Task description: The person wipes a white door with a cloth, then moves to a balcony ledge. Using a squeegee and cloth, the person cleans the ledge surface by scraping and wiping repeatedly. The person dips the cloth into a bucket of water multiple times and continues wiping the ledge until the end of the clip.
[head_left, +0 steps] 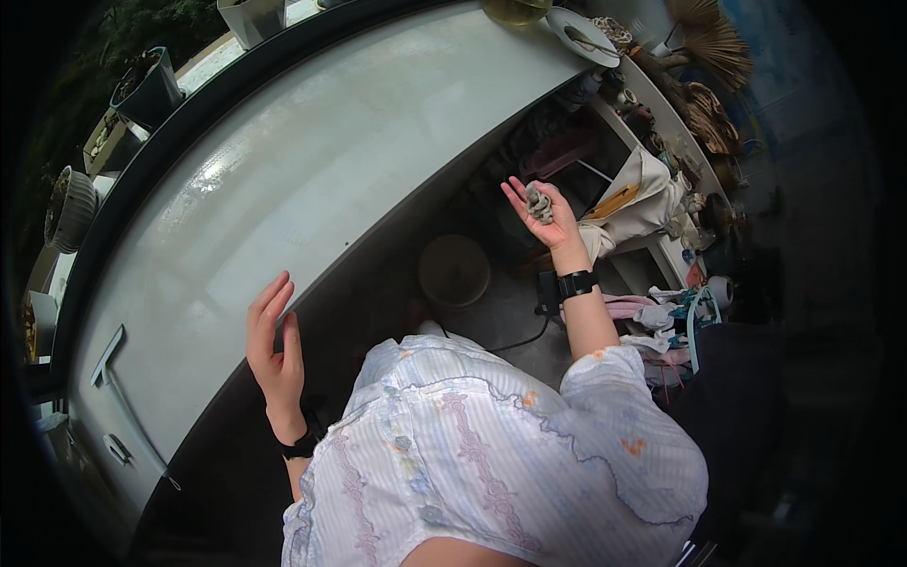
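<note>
My right hand (555, 216) is held out over the floor in front of the shelf, palm turned up. A small crumpled grey cloth (539, 204) sits in it, between the thumb side and the fingers; two fingers stretch out past it. My left hand (275, 340) is raised by the front edge of the white windowsill (305, 149). Its fingers are extended and nothing is in them; whether it touches the edge I cannot tell. Wet, shiny streaks show on the sill's surface.
A squeegee (127, 407) lies on the sill's left end near a small white object (116, 449). Potted plants (147, 88) stand beyond the dark window frame. A white plate (581, 35) sits at the far end. Right are a cluttered shelf (698, 135), a canvas bag (641, 202) and hanging laundry (655, 319). A round stool (453, 271) stands below.
</note>
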The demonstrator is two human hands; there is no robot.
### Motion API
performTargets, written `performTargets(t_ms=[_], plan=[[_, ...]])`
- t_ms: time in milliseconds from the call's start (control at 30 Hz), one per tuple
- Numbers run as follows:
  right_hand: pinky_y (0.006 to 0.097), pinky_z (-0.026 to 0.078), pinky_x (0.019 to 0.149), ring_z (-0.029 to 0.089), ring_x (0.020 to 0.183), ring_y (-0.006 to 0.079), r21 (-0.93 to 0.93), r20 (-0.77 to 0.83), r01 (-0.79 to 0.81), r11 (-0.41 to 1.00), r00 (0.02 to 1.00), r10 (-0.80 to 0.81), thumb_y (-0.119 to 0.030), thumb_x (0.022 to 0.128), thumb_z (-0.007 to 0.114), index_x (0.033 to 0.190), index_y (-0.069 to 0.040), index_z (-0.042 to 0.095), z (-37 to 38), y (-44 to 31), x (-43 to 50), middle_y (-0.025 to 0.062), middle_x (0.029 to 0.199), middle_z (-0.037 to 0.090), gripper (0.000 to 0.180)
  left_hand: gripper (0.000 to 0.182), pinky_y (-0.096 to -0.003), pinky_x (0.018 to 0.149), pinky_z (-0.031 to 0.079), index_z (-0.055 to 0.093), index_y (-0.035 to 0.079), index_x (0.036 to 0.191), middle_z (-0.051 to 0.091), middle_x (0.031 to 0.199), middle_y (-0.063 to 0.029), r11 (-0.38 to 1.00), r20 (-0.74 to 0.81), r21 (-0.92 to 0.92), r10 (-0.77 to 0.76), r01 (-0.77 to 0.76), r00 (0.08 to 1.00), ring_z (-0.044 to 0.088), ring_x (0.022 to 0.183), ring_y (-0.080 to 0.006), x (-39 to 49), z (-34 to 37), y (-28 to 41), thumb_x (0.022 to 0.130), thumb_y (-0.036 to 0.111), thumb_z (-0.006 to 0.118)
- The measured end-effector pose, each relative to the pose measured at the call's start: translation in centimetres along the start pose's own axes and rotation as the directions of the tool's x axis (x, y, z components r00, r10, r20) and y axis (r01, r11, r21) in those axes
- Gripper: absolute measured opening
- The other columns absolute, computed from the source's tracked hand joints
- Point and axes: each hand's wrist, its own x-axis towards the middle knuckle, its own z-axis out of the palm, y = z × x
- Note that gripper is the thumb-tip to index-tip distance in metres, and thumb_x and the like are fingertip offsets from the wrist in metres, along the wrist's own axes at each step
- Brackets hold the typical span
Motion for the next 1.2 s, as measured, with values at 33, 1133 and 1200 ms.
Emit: performTargets(t_ms=[33,1133,1200], plan=[[0.0469,0.061,0.096,0.064,0.119,0.0391,0.019,-0.025,-0.004,1.000,1.000,0.005,0.001,0.093,0.067,0.090,-0.003,0.064,-1.9,0.2,-0.1,0.0262,0.124,0.063,0.005,0.043,-0.0357,0.105,0.047,0.067,0.004,0.128,0.064,0.136,-0.0138,1.000,0.024,-0.007,0.006,-0.005,1.000,0.060,0.127,-0.0276,0.2,0.3,0.1,0.091,-0.013,0.052],[0.0274,0.026,0.035,0.041,0.039,0.0111,-0.832,-0.508,-0.343,0.437,0.786,-0.351,-0.048,0.105,0.052,0.083,-0.007,0.060,-22.6,4.5,7.5,-0.0011,0.057,0.046,0.047,0.042,-0.0344,0.104,0.048,0.069,0.002,0.124,0.065,0.133,-0.0146,0.992,0.032,0.120,-0.035,0.031,0.999,0.063,0.124,-0.0273,0.6,3.2,2.3,0.089,-0.016,0.053],[0.0282,0.026,0.035,0.042,0.039,0.0121,-0.835,-0.503,-0.337,0.435,0.789,-0.353,-0.048,0.105,0.052,0.079,-0.007,0.056,-22.2,4.4,7.7,-0.0008,0.057,0.046,0.049,0.043,-0.0342,0.104,0.048,0.069,0.002,0.124,0.065,0.133,-0.0147,0.992,0.036,0.124,-0.034,0.030,0.999,0.063,0.124,-0.0273,0.8,3.5,2.4,0.089,-0.016,0.053]])
